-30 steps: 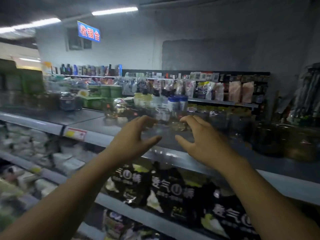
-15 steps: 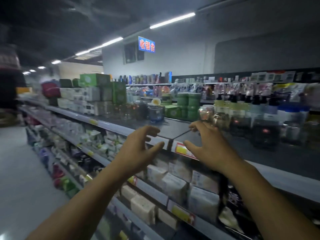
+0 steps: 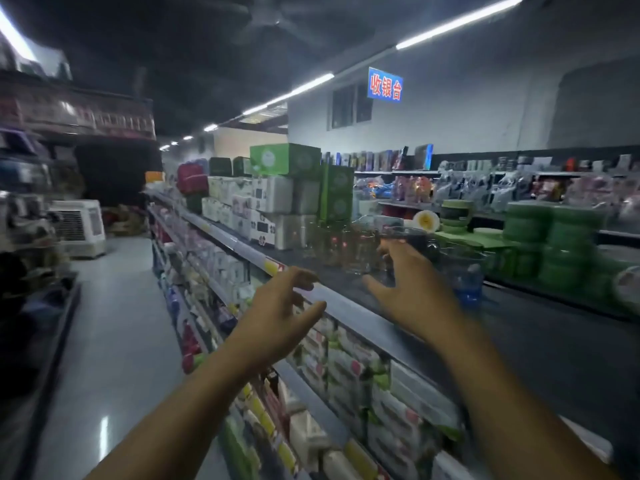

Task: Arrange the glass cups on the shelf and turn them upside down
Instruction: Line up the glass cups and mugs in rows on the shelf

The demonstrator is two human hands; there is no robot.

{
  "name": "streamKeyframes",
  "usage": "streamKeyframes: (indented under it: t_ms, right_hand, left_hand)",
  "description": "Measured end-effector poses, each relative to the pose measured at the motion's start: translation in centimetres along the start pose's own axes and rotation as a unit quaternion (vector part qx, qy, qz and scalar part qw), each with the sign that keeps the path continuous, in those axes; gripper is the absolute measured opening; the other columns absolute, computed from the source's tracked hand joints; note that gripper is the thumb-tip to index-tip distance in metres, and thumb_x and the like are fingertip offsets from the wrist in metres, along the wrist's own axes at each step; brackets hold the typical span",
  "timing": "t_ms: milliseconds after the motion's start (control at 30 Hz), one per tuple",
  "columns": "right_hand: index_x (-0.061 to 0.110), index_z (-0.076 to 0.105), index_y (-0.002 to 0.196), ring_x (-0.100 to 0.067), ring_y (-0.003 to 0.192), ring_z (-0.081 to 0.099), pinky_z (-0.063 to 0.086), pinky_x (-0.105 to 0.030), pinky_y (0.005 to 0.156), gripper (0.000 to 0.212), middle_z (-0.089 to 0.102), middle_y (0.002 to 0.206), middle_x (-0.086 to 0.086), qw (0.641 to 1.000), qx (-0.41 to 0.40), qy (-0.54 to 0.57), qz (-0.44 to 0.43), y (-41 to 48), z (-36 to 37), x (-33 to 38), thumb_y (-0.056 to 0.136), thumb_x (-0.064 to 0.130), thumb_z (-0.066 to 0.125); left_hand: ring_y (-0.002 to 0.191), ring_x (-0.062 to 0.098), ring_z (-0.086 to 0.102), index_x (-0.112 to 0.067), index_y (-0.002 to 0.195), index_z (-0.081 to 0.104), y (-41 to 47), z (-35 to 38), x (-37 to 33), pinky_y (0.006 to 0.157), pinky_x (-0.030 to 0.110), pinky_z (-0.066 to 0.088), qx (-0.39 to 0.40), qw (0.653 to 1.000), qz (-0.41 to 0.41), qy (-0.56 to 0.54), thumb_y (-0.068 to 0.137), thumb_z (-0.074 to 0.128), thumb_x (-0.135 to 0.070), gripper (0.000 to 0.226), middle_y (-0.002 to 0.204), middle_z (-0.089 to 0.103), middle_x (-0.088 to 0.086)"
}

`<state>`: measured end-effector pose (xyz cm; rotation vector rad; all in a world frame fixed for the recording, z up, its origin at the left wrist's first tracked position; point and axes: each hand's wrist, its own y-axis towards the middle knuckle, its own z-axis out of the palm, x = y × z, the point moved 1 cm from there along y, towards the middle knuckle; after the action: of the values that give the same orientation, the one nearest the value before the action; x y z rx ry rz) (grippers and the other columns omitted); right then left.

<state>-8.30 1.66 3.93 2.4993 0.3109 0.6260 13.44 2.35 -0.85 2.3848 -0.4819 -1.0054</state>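
Moved: your head has swung left along the aisle since the earlier frame. The glass cups [image 3: 360, 249] now stand straight ahead of your right hand [image 3: 414, 292]. Both hands have kept the same reaching pose.
Left hand: your left hand [image 3: 277, 318] is empty, fingers spread and loosely bent. It hovers over the front edge of the shelf [image 3: 349, 308], apart from the cups.
Right hand: empty, fingers fanned, thumb out, fingertips just beside the nearest cup. Blur hides whether they touch it.
Cups: clear glass, bunched together on the top shelf, near the white boxes [image 3: 266, 206]. Too smeared to tell whether they are rim up or rim down.
Risk 1: the cups stand packed, so a quick reach with spread fingers could knock one into its neighbours. It could also tip one over the front edge to the floor [image 3: 114, 323].
Risk 2: glass is slick and hard to read in this dim light, so you may misjudge a rim.
Risk 3: the blue jar [image 3: 464, 275] just right of your hand could catch your wrist as you turn a cup over.
Surface: dark flat shelf top with a pale price strip along the front.
Room: dim shop aisle under strip lights, blue sign [image 3: 385, 85] on the far wall. Green tubs [image 3: 540, 244] are stacked to the right, with stocked shelves below.
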Motion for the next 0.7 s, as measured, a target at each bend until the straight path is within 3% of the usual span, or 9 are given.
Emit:
streamKeyframes:
  t_ms: [167,233,400,567,633,700]
  right_hand:
    - [0.027,0.048,0.133,-0.022,0.119,0.055,0.053,-0.045,0.094,0.051,0.052,0.136,0.004,0.999,0.013,-0.03,0.025,4.6,4.9,-0.2,0.09,0.048,0.065]
    - [0.027,0.05,0.132,-0.022,0.117,0.055,0.053,-0.045,0.092,0.05,0.054,0.132,0.004,0.998,-0.002,-0.043,0.035,6.5,6.1,-0.5,0.089,0.047,0.066]
    - [0.023,0.051,0.131,-0.025,0.122,0.049,0.051,-0.046,0.096,0.05,0.052,0.134,0.001,0.991,-0.051,-0.094,0.076,11.2,8.9,-0.9,0.09,0.045,0.066]
    - [0.021,0.053,0.136,-0.024,0.124,0.051,0.049,-0.044,0.1,0.057,0.054,0.137,0.0,0.981,-0.029,-0.133,0.137,14.9,10.0,-1.6,0.089,0.05,0.066]
    - [0.022,0.059,0.127,-0.021,0.115,0.056,0.051,-0.042,0.096,0.048,0.06,0.126,0.002,0.979,-0.025,-0.126,0.155,15.7,10.7,-1.9,0.089,0.05,0.067]
    - [0.024,0.063,0.105,-0.018,0.097,0.058,0.054,-0.04,0.086,0.03,0.062,0.106,0.004,0.978,-0.028,-0.134,0.157,16.2,11.6,-1.9,0.089,0.048,0.067]
  left_hand:
    - [0.082,-0.002,0.066,-0.031,0.125,0.06,5.8,0.7,5.8,0.073,0.026,0.06,0.017,1.0,0.006,-0.002,0.095,0.065,-0.042,0.032,0.11,0.063,-0.019]
    - [0.078,0.001,0.065,-0.028,0.122,0.063,8.9,1.3,7.8,0.074,0.027,0.058,0.016,0.999,0.029,0.006,0.096,0.064,-0.04,0.028,0.111,0.063,-0.016]
    - [0.098,0.013,0.062,-0.024,0.124,0.061,17.6,3.2,12.0,0.088,0.034,0.053,0.013,0.992,0.125,0.03,0.093,0.067,-0.032,0.033,0.119,0.059,-0.007]
    - [0.111,0.021,0.06,-0.02,0.137,0.051,23.8,5.5,13.6,0.095,0.038,0.051,0.086,0.972,0.209,0.065,0.096,0.062,-0.037,0.045,0.136,0.052,-0.001]
    - [0.116,0.021,0.059,-0.024,0.139,0.049,25.6,6.1,13.9,0.094,0.042,0.052,0.101,0.966,0.229,0.072,0.096,0.059,-0.044,0.048,0.135,0.054,-0.002]
    - [0.11,0.021,0.061,-0.027,0.13,0.052,27.1,6.6,14.3,0.086,0.041,0.053,0.121,0.957,0.246,0.093,0.095,0.058,-0.048,0.041,0.122,0.06,-0.004]
